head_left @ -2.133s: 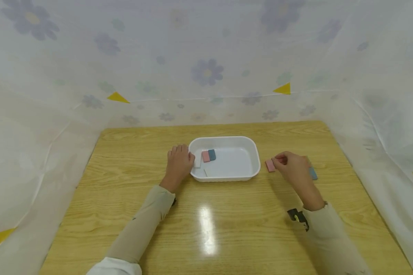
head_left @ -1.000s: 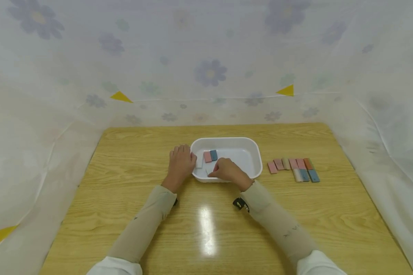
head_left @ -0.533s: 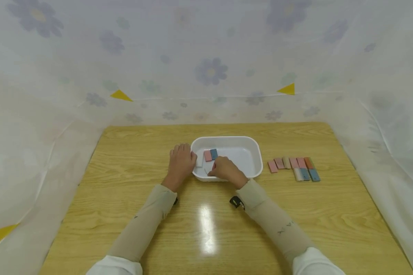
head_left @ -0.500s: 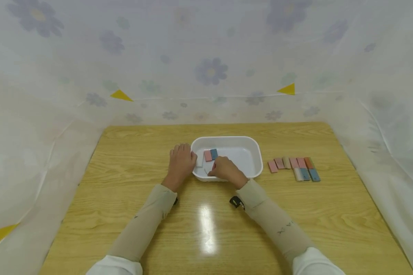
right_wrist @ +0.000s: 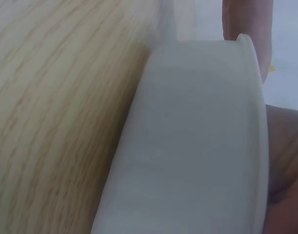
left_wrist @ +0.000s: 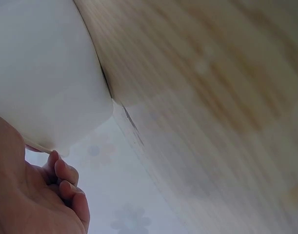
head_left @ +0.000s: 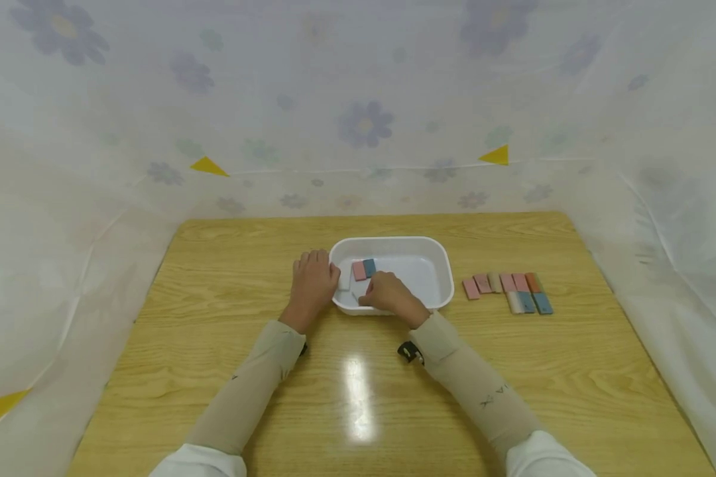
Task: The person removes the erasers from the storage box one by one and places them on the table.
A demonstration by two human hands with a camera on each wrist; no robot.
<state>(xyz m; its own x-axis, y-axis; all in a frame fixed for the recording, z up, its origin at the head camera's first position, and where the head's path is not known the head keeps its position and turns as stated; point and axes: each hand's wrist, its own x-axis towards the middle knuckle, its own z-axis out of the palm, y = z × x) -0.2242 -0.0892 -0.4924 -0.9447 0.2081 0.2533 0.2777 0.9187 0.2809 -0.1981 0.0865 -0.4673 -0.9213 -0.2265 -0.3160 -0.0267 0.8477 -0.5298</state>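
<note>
My left hand (head_left: 313, 285) grips the left rim of a white plastic tray (head_left: 451, 278), thumb at the edge; the left wrist view shows the curled fingers (left_wrist: 68, 173) at the rim. My right hand (head_left: 390, 291) reaches over the tray's front rim, its fingertips pinching a small pale eraser-like block (head_left: 356, 297) near the floor; the fingers partly cover it. Behind them a pink-and-blue two-tone block (head_left: 359, 271) lies flat in the tray. Beside my left thumb is a white block (head_left: 344, 282). In the right wrist view the tray's outer wall (right_wrist: 188, 136) hides the fingertips.
Right of the tray, several small pink, tan, orange, white and blue blocks (head_left: 507, 282) lie close together on the wooden table (head_left: 244, 265). Flower-print white curtains (head_left: 358, 79) surround the table on the back and sides.
My right hand has moved left from the blocks on the table into the tray and has stayed there over the last second. The left hand keeps its hold on the rim.
</note>
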